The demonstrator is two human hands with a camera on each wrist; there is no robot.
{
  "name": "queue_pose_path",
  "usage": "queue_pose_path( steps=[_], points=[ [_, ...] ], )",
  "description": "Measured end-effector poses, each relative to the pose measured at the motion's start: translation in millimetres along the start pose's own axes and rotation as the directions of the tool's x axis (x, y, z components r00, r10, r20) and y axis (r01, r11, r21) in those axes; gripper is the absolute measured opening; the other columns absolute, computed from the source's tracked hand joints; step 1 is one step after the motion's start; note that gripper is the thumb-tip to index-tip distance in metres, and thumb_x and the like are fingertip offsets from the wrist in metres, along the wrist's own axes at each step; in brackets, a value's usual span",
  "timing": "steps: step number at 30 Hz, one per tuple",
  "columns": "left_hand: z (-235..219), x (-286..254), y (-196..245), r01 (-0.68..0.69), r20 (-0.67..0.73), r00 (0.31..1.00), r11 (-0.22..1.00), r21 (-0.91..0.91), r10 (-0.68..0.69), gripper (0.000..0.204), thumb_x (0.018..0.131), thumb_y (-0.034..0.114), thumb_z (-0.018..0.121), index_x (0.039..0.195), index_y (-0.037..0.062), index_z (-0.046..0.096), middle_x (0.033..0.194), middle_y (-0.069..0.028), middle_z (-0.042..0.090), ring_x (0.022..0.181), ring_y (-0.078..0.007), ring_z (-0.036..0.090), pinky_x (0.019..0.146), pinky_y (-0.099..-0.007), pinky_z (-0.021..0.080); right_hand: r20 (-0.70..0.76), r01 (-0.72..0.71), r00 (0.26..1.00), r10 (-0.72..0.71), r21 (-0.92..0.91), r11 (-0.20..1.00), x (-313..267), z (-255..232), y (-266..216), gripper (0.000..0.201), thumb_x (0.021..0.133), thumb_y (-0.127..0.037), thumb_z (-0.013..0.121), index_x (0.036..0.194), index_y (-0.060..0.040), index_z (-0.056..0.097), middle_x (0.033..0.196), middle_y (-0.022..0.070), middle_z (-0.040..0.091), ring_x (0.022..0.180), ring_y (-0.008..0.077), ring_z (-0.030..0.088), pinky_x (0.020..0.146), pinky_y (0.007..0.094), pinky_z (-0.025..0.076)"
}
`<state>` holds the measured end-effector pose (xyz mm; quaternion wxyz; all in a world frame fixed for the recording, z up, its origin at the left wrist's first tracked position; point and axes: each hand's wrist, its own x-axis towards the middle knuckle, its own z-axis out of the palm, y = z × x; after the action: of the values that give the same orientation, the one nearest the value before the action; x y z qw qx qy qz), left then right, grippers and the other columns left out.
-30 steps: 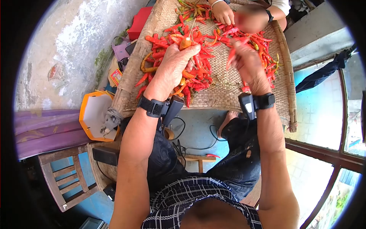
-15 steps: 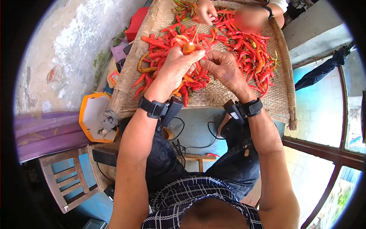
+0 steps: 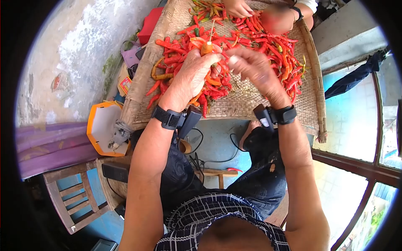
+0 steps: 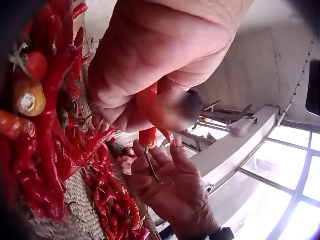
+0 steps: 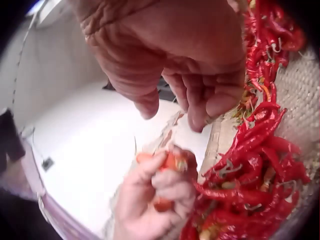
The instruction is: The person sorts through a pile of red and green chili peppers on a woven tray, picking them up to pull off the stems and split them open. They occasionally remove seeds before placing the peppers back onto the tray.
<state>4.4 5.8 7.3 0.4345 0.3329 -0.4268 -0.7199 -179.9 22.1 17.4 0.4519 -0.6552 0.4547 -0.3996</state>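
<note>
L hand [image 3: 193, 73] grips an orange chili [image 3: 206, 48], fingers curled round it, stem end poking up w/ a thin stalk, held over the middle of the woven mat [image 3: 247, 98]. R hand [image 3: 253, 69] just beside it, fingers loosely bent, pinching nothing visible. Red chili pile [image 3: 268, 46] spreads across the mat's far half. Another person's hand [image 3: 238, 7] at the far edge. Orange box [image 3: 104, 127] off the mat's near-left corner.

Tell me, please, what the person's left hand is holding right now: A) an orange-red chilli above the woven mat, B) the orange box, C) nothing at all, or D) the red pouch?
A: the left hand has its grip closed round an orange-red chilli, held over the woven mat spread with chillies.
</note>
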Motion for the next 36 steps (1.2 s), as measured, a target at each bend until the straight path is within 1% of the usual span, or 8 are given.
queue_pose_path(
  steps=[3,9,16,20,22,23,31,36],
  points=[
    [-0.2,-0.5,0.2,-0.012,0.000,1.000,1.000,0.006,0.012,0.015,0.085,0.014,0.060,0.097,0.0073,0.054,0.080,-0.0009,0.057,0.063,-0.0080,0.051,0.057,-0.0212,0.041,-0.001,-0.012,1.000,0.012,0.063,0.998,-4.0,16.9,4.3,0.022,0.086,-0.021,0.064,0.087,0.0014,0.061,0.070,0.0012,0.062,0.064,0.0064,0.055,0.056,0.0228,0.045],
    [-3.9,-1.0,1.5,-0.006,0.010,1.000,0.998,0.064,0.006,0.015,0.088,0.013,0.059,0.101,0.0070,0.055,0.079,0.0008,0.055,0.064,-0.0071,0.052,0.056,-0.0209,0.041,0.052,-0.140,0.989,0.140,0.003,0.990,-5.7,-6.8,3.2,0.017,0.086,-0.018,0.062,0.081,-0.0021,0.063,0.064,-0.0011,0.058,0.056,0.0043,0.049,0.050,0.0202,0.039],
    [-9.0,0.4,5.1,-0.097,-0.143,0.986,0.993,-0.069,0.087,0.018,0.088,0.013,0.057,0.104,0.0041,0.056,0.090,-0.0071,0.062,0.067,-0.0092,0.053,0.058,-0.0216,0.044,0.205,-0.297,0.929,0.309,-0.087,0.951,-10.2,-40.9,3.7,0.020,0.083,-0.025,0.061,0.080,-0.0057,0.063,0.063,-0.0036,0.055,0.054,0.0037,0.047,0.046,0.0189,0.034],
    [-12.7,-1.0,8.8,-0.121,-0.170,0.979,0.991,-0.058,0.110,0.017,0.088,0.013,0.056,0.103,0.0042,0.055,0.096,-0.0113,0.064,0.066,-0.0095,0.052,0.058,-0.0217,0.044,0.076,-0.214,0.974,0.213,0.002,0.977,0.3,-64.5,25.0,0.022,0.085,-0.024,0.060,0.092,-0.0029,0.064,0.072,0.0003,0.060,0.061,0.0048,0.050,0.051,0.0184,0.039],
    [-10.8,-1.9,6.3,-0.097,-0.113,0.989,0.994,-0.055,0.090,0.016,0.088,0.013,0.056,0.102,0.0048,0.055,0.095,-0.0110,0.064,0.066,-0.0093,0.051,0.058,-0.0217,0.043,-0.366,-0.071,0.899,0.240,0.418,0.906,5.2,-59.1,26.1,0.037,0.087,-0.025,0.060,0.111,0.0025,0.058,0.081,0.0036,0.063,0.062,0.0071,0.051,0.054,0.0202,0.044],
    [-9.3,-2.3,5.2,-0.073,-0.056,0.996,0.996,-0.050,0.070,0.016,0.088,0.013,0.056,0.102,0.0053,0.054,0.094,-0.0108,0.064,0.065,-0.0090,0.051,0.058,-0.0217,0.043,-0.369,-0.074,0.908,0.201,0.330,0.941,4.9,-58.1,26.3,0.050,0.088,-0.027,0.060,0.124,0.0066,0.048,0.086,0.0058,0.064,0.063,0.0086,0.053,0.056,0.0215,0.046],
    [11.5,-5.5,-4.0,0.038,0.049,0.997,0.925,0.377,-0.061,0.014,0.087,0.016,0.058,0.097,0.0057,0.058,0.074,0.0044,0.053,0.061,-0.0020,0.048,0.052,-0.0169,0.038,0.017,0.012,1.000,-0.013,0.065,0.998,2.3,2.7,4.2,0.020,0.084,-0.017,0.066,0.095,0.0001,0.066,0.072,-0.0007,0.060,0.065,0.0052,0.052,0.059,0.0224,0.044],
    [10.1,-7.1,-0.3,0.021,0.078,0.995,0.895,0.446,-0.062,0.019,0.086,0.020,0.060,0.096,0.0041,0.058,0.073,0.0031,0.055,0.058,-0.0027,0.047,0.051,-0.0182,0.039,-0.027,0.043,0.999,-0.043,0.011,0.999,1.8,-1.1,10.6,0.016,0.085,-0.017,0.066,0.085,-0.0010,0.064,0.068,-0.0023,0.057,0.060,0.0045,0.050,0.053,0.0216,0.042]
  ],
)
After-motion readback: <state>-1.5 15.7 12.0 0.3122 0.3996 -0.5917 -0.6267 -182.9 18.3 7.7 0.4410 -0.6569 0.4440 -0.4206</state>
